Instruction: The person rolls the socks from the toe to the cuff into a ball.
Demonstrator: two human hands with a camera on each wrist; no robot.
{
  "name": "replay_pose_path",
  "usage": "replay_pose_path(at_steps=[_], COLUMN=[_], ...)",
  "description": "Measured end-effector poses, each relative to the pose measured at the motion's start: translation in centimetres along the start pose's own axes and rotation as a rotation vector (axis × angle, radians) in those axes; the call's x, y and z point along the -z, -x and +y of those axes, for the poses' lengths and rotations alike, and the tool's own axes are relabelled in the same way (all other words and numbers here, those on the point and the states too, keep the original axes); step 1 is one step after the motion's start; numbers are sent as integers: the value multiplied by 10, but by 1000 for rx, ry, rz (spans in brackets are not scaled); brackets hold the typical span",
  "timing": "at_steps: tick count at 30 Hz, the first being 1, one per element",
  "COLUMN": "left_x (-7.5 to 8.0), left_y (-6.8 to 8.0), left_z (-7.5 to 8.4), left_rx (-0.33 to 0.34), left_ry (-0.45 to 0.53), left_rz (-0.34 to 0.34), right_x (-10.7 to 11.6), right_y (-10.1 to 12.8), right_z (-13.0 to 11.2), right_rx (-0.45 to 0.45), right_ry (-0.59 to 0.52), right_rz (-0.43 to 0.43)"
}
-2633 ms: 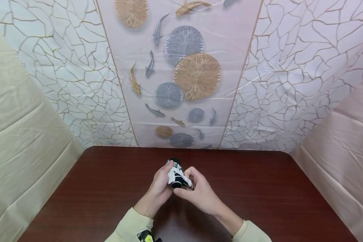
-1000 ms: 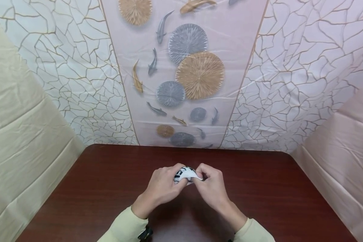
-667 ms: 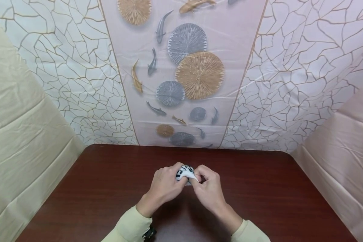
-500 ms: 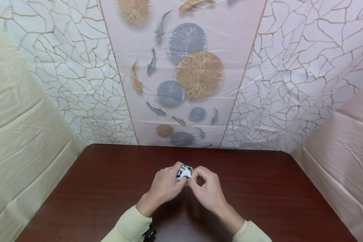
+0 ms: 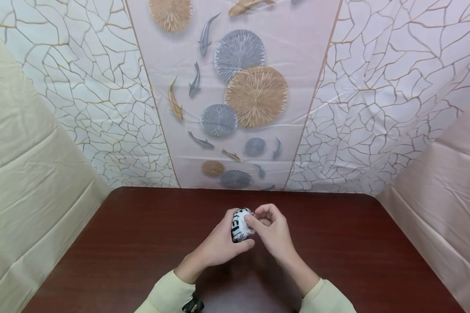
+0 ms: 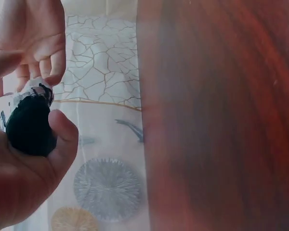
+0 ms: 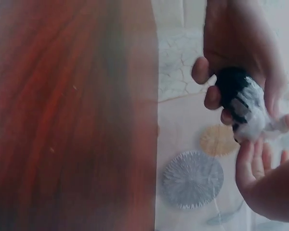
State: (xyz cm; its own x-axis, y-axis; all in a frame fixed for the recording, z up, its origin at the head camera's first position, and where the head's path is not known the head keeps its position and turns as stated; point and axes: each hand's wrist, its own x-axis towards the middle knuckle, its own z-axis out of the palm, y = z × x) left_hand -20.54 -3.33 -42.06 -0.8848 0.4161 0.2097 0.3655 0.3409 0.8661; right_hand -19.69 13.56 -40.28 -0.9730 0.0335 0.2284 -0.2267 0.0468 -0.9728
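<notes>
I hold a rolled sock bundle (image 5: 240, 224), white with black markings, just above the table (image 5: 337, 243), between both hands and close to my body. My left hand (image 5: 218, 245) cups the bundle from below and the left, with the fingers curled round its dark underside and the thumb pressed against its near face; the left wrist view shows the black end (image 6: 30, 126) seated in the palm. My right hand (image 5: 272, 230) sits to the right of the bundle and touches it: thumb and forefinger pinch a small fold of white fabric at its upper right edge, and the other fingers are loosely bent and hold nothing. The right wrist view shows that white edge (image 7: 260, 126) drawn slightly outward from the ball. I judge the step in hand to be the closing of the bundle, with the cuff being worked over or tucked into the roll. The next move, as I judge it, calls for a firm left-hand grip so the roll does not loosen while the right hand draws the pinched edge across.
</notes>
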Motion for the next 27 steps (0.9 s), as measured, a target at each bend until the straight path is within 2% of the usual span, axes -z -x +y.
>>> replay_pose_path(at_steps=[3, 7, 10, 16, 22, 27], left_x=[0, 1, 3, 5, 3, 4], left_y=[3, 4, 3, 2, 0, -4], left_z=[0, -2, -4, -12, -27, -35], left_rx=[29, 65, 85, 152, 214, 288], left_ry=[118, 243, 256, 220, 290, 345], left_rz=[-25, -15, 1, 12, 29, 24], right_x=[2, 5, 8, 12, 11, 7], right_y=[-5, -11, -15, -21, -24, -28], right_z=[-1, 0, 2, 17, 32, 38], right_rx=[-71, -137, -176, -225, -221, -226], right_ry=[-19, -28, -45, -42, -10, 59], right_rz=[-31, -57, -69, -109, -176, -173])
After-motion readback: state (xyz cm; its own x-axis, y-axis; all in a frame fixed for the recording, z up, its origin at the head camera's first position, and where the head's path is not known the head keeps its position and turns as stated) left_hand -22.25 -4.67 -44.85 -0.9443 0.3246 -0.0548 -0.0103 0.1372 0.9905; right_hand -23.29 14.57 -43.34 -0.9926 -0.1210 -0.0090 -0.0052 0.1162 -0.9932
